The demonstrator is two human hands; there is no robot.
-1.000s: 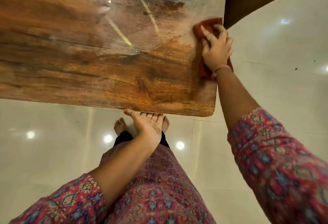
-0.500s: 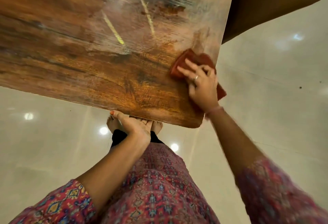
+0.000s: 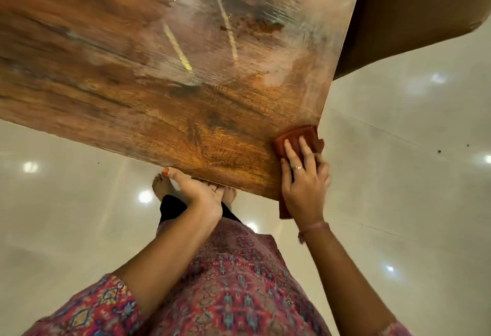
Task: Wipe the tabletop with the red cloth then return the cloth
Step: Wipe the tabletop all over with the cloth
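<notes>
The glossy wooden tabletop (image 3: 159,69) fills the upper left of the head view. The red cloth (image 3: 303,135) lies at the table's near right corner, partly hanging over the edge. My right hand (image 3: 305,184) presses flat on the cloth with straight fingers spread over it. My left hand (image 3: 196,189) holds the table's near edge, thumb on top and fingers tucked underneath, hidden.
A brown panel or chair surface (image 3: 414,11) stands beyond the table's right edge at top right. Shiny pale floor tiles (image 3: 398,149) surround the table. My bare feet (image 3: 162,184) stand under the near edge.
My right hand slid the cloth along the right edge toward me, from mid-edge down to the near right corner. My left hand stayed on the near edge.
</notes>
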